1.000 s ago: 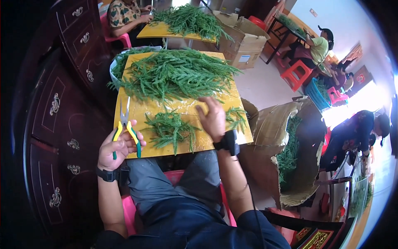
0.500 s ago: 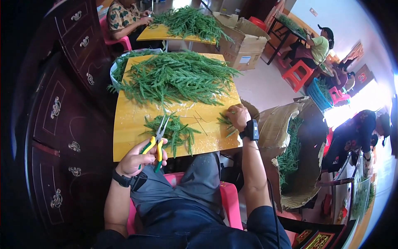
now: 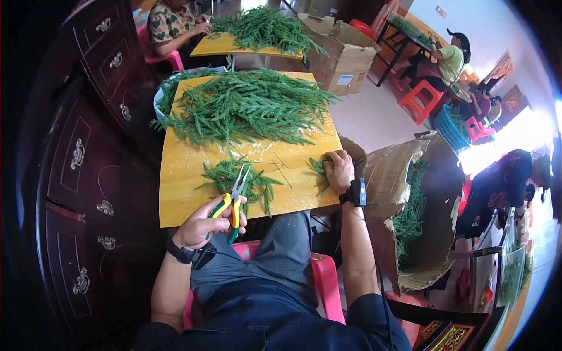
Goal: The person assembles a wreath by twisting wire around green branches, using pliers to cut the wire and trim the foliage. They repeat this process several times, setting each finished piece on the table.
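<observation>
Long-nose pliers [image 3: 237, 194] with yellow and green handles are gripped in my left hand [image 3: 198, 227]. Their jaws are slightly parted and point away from me, over a small heap of green artificial fir sprigs [image 3: 260, 186] at the near side of the yellow table [image 3: 180, 175]. At the table's right edge, my right hand [image 3: 339, 169] has its fingers curled down on a few green sprigs [image 3: 319, 167]; its fingertips are partly hidden. A large pile of green sprigs [image 3: 252, 105] covers the far part of the table. Thin wire-like stems [image 3: 283, 175] lie mid-table.
A torn cardboard box [image 3: 383, 184] holding greenery stands close by my right arm. Dark drawers [image 3: 76, 175] line the left side. Beyond are another greenery-covered table [image 3: 213, 47], a cardboard box [image 3: 342, 58], a red stool [image 3: 420, 100] and several people at work.
My left hand and the pliers have moved slightly to the right. The right hand has shifted a little and stays on the sprigs at the table's right edge.
</observation>
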`<act>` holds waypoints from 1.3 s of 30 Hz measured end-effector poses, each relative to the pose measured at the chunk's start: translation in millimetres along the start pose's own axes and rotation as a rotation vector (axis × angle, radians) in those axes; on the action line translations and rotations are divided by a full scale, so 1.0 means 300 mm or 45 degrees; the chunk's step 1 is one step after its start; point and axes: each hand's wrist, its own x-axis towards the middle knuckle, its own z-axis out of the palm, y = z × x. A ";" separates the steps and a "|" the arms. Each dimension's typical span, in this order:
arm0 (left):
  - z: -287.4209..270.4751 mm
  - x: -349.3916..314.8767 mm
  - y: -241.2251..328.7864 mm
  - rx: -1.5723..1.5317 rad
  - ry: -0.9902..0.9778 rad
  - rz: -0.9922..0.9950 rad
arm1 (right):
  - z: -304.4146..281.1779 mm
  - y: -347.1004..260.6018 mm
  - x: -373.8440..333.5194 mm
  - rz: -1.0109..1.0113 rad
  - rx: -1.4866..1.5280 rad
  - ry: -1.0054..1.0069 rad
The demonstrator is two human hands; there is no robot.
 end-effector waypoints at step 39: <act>0.120 0.229 -0.051 1.103 0.163 0.101 | -0.009 -0.398 -0.142 0.315 1.529 0.105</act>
